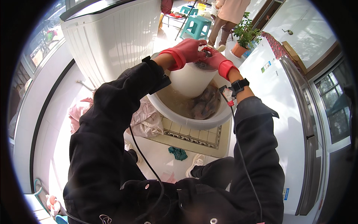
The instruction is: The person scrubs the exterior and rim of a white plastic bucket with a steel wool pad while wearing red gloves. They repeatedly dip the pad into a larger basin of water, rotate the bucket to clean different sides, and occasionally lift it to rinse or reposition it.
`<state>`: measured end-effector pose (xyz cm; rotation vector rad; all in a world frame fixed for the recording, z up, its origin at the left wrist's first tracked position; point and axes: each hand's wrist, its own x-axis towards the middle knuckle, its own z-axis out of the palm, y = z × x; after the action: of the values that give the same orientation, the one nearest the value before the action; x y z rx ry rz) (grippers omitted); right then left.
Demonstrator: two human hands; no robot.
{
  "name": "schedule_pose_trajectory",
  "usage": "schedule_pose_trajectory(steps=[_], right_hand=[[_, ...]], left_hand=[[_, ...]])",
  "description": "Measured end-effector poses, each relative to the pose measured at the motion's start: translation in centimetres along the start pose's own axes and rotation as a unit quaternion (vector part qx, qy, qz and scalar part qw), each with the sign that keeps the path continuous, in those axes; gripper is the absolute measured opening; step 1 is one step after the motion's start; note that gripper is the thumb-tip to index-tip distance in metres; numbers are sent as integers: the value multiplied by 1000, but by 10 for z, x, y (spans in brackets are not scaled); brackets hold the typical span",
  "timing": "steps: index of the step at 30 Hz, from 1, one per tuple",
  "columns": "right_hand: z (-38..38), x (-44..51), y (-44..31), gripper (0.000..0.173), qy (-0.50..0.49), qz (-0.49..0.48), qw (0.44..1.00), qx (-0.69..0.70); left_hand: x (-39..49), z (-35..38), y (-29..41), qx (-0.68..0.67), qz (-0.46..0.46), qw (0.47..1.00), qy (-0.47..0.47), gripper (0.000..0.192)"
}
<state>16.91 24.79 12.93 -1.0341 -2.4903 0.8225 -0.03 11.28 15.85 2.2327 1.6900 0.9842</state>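
Note:
My left hand (190, 52) and my right hand (213, 58) wear red rubber gloves and meet over the top of a white cylindrical container (190, 79). Between their fingers is a small dark, mottled thing (207, 52), partly hidden, whose kind I cannot make out. More dark, speckled material (202, 65) shows at the container's top. The container stands in a wide whitish plastic tub (186, 122) of murky brown water (174, 103). A soaked dark cloth (206, 105) lies in the water on the right.
A white washing machine (112, 42) stands left, a refrigerator (282, 92) right. Pale pink fabric (146, 119) lies beside the tub, which rests on a patterned mat (193, 137). A green cloth (178, 153) is between my feet. Beyond are green stools (197, 26), a potted plant (240, 46) and a standing person (228, 16).

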Motion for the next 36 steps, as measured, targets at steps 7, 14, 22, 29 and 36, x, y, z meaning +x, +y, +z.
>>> schedule_pose_trajectory(steps=[7,14,22,29,36], right_hand=[[-41,-16,-3,41,-145,60,969,193],[-19,-51,-14,82,-8,-43,977,-210],[-11,-60,-3,90,20,-33,982,-183],[-23,-66,-26,134,4,71,995,-64],[-22,-62,-27,142,-35,76,991,-109]], left_hand=[[-6,17,15,164,29,985,-41,44],[21,-11,-16,189,25,975,-114,47],[99,6,-47,160,16,979,-125,46],[86,28,-3,87,110,970,-201,35],[21,-25,-27,121,38,979,-156,40]])
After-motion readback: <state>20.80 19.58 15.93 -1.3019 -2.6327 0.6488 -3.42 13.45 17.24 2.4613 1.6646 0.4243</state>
